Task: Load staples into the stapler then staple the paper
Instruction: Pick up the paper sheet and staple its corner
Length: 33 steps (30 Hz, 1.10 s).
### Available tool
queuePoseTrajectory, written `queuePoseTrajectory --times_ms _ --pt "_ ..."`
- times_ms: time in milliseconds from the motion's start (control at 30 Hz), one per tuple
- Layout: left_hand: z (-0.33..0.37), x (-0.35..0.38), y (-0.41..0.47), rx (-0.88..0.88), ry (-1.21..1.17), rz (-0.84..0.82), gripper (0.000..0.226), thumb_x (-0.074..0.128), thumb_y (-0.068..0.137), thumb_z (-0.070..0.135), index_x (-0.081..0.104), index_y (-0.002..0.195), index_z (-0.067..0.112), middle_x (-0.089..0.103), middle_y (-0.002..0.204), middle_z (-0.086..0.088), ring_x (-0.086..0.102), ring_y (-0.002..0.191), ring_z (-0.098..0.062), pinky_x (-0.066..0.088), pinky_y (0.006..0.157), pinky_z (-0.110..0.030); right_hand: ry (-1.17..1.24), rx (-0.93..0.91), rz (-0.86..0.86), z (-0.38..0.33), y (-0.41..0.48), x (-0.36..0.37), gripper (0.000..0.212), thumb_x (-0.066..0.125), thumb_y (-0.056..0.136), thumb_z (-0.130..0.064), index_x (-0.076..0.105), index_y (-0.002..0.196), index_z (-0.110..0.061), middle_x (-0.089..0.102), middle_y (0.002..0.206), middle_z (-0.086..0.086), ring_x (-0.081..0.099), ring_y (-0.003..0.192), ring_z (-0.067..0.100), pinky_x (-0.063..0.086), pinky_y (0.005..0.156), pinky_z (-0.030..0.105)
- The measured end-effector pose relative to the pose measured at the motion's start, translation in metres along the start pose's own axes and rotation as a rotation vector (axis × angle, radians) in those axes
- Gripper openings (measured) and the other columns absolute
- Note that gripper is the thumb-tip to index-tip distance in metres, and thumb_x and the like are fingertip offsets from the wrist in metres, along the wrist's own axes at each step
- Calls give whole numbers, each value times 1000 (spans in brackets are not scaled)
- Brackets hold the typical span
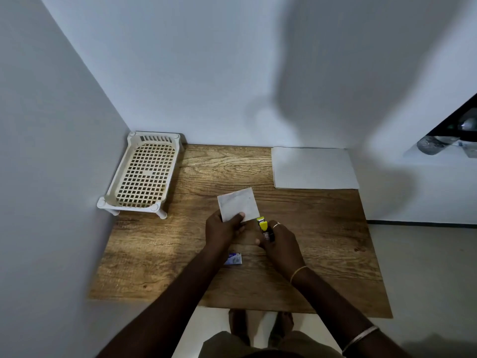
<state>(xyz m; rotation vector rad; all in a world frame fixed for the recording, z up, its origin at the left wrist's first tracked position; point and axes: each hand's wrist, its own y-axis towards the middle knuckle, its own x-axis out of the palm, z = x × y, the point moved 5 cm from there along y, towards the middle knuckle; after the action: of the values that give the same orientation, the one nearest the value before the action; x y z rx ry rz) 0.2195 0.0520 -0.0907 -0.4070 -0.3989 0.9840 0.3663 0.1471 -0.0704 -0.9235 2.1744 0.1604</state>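
Table [322, 249]: wood-grain top, set into a corner of white walls.
White sheet [315, 167]: lay flat at the table's far right, against the back wall.
Lattice tray [144, 174]: cream plastic on short legs, stood at the far left against the side wall.
Left hand [223, 228]: my thumb and fingers pinched the folded paper at its near edge.
Right hand [280, 244]: my fingers were wrapped round the stapler's black rear.
Folded paper [238, 204]: small white square, held above the table's middle.
Small blue-and-white box [233, 259]: on the table, partly hidden under my left forearm.
Stapler [265, 228]: yellow nose at the paper's near right corner; I could not tell whether the paper sat in its mouth.
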Motion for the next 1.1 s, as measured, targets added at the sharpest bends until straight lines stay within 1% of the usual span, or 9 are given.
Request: queuePoseTrajectory --times_ms 100,167,233,400,633,767,933,1033,1100 --pt "0 2 3 -25 -16 -11 25 84 81 8 72 102 15 81 90 -3 79 81 -23 63 67 -33 -198 -83 12 4 1 -4 25 77 83 -24 66 105 -24 61 100 -3 58 92 15 48 72 28" --pt "0 4 5 -38 -16 -16 23 83 81 6 72 99 16 81 88 -2 79 79 -22 64 67 -33 -366 -170 24 8 0 -6 30 77 80 -23 69 109 -22 62 100 1 59 90 21 51 71 37" --pt "-1 5 6 -46 -23 -19 23 83 82 5 72 98 17 81 87 -1 79 79 -22 64 66 -33 -501 -226 8 14 -1 -6 32 75 80 -20 70 112 -21 63 100 2 59 89 24 50 70 39" --pt "-2 5 8 -56 -16 -14 25 83 81 5 72 100 17 80 88 -2 79 80 -22 63 65 -32 -628 -293 -29 28 -4 -2 34 72 83 -21 68 116 -20 64 102 3 59 91 24 46 71 36" --pt "-9 5 8 -53 41 -51 23 82 83 9 72 103 17 81 90 -3 78 78 -23 65 71 -36 -729 -408 -13 33 -6 5 26 71 85 -20 69 111 -18 64 103 4 61 91 26 48 71 37" --pt "-11 5 8 -65 53 -62 25 82 84 10 71 105 16 81 91 -5 77 77 -25 65 73 -38 -740 -439 10 35 -7 5 29 73 84 -17 68 112 -18 66 103 5 63 90 26 50 72 39" --pt "-14 8 8 -77 55 -87 22 81 84 7 72 101 16 81 88 -5 77 76 -23 64 67 -32 -701 -428 34 39 -6 2 25 53 89 -18 63 111 -20 67 102 2 63 91 25 48 74 39" --pt "-15 10 8 -86 48 -101 21 80 84 7 72 100 17 80 88 -4 77 76 -21 63 66 -29 -662 -392 11 40 -5 1 29 63 88 -18 63 117 -19 68 107 3 65 97 26 50 79 40" --pt "-16 10 8 -90 53 -101 22 80 85 7 72 104 14 80 89 -5 77 77 -23 64 67 -31 -516 -303 50 39 -4 -2 38 71 85 -20 64 122 -15 68 115 6 65 103 27 52 86 42"
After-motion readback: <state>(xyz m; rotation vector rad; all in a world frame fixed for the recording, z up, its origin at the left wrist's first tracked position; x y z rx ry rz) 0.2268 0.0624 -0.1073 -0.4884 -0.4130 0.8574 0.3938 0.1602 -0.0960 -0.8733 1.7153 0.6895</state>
